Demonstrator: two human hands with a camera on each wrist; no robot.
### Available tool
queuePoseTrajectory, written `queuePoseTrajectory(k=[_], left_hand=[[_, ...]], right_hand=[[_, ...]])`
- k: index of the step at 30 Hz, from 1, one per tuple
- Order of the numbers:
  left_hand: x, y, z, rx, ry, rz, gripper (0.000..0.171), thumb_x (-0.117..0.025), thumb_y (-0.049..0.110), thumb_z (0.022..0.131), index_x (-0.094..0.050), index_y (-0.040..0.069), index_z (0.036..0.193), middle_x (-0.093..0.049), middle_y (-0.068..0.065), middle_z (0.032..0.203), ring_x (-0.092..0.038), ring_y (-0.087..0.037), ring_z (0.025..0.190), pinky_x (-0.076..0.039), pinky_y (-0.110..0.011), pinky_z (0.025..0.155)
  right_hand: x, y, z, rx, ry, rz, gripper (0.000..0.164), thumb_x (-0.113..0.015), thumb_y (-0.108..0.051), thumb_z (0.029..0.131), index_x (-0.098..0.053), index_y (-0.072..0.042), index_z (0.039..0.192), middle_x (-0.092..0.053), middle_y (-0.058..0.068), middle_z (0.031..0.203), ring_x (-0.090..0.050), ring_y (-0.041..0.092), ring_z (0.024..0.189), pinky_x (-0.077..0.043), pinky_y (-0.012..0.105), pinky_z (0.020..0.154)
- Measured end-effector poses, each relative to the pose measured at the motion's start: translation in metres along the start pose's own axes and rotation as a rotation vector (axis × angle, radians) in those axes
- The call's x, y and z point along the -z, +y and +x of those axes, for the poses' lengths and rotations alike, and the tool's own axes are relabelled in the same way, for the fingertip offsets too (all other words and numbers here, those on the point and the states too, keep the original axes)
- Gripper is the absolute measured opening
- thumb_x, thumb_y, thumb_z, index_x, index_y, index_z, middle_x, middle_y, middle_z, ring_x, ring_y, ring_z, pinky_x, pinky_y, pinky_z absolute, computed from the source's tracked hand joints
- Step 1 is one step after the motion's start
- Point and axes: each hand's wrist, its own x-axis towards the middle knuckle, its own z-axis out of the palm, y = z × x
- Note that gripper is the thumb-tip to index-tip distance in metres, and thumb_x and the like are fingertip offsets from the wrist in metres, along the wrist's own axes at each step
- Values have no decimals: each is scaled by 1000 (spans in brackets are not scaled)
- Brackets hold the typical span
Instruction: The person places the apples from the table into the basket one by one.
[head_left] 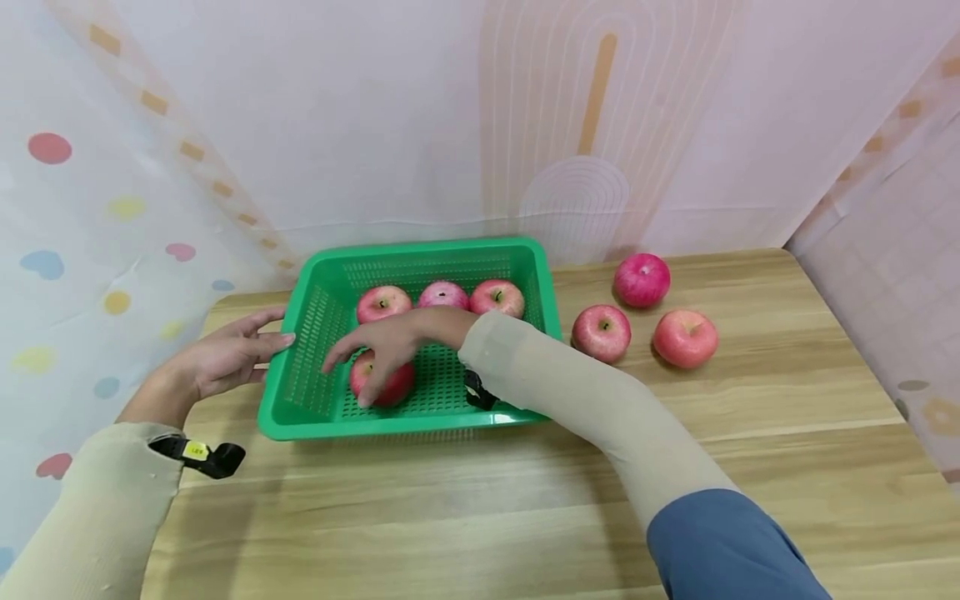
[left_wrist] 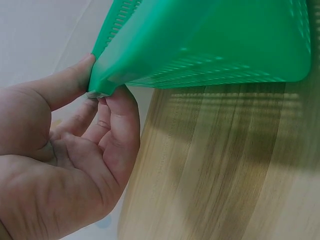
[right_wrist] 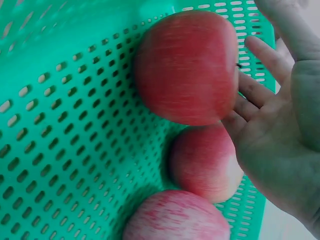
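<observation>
A green plastic basket (head_left: 322,427) stands on the wooden table with several red apples in it. My left hand (head_left: 225,358) grips its left rim, thumb on top and fingers curled beneath, as the left wrist view shows. Over the basket's inside, my right hand (head_left: 393,340) hovers with spread fingers around the front apple (head_left: 395,389). In the right wrist view that apple (right_wrist: 185,67) lies beside the fingers, which are not closed round it; whether they touch it I cannot tell. Behind it sit a left apple (head_left: 383,303), a middle apple (head_left: 443,294) and a right apple (head_left: 497,297).
Right of the basket, three more apples lie on the table (head_left: 795,433): a dark pink one (head_left: 642,280), a red one (head_left: 602,333) and a paler one (head_left: 685,338). A patterned cloth wall (head_left: 375,125) rises right behind the basket.
</observation>
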Motion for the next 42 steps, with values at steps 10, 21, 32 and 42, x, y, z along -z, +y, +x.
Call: queuePoseTrajectory(k=[10, 21, 32, 42], left_hand=[[0, 4, 7, -4, 1, 18, 47, -47, 13, 110, -23, 20, 150, -72, 3, 112, -71, -14, 101, -60, -36, 84], [0, 1, 5, 12, 9, -3, 57, -46, 14, 111, -13, 14, 156, -72, 3, 110, -71, -15, 100, -60, -37, 84], [-1, 0, 7, -1, 4, -4, 57, -46, 13, 111, -12, 12, 156, -72, 2, 111, -71, -15, 100, -61, -37, 84], [-1, 0, 12, -3, 9, 5, 48, -47, 13, 110, -23, 18, 152, -72, 2, 111, -72, -15, 100, -61, -37, 84]], right_hand=[[15, -16, -18, -10, 87, -31, 60, -65, -46, 99, -49, -19, 150, -47, -11, 149, -37, 3, 138, -36, 20, 110], [24, -28, -35, 26, 141, -140, 61, -65, -50, 98, -51, -20, 149, -51, -8, 149, -41, 3, 136, -35, 24, 112], [29, -37, -57, 65, 145, -193, 61, -66, -49, 97, -51, -20, 149, -48, -9, 149, -40, 5, 138, -33, 20, 112], [29, -39, -76, 37, 155, -171, 67, -69, -51, 94, -48, -22, 151, -42, -8, 151, -35, 4, 136, -38, 21, 108]])
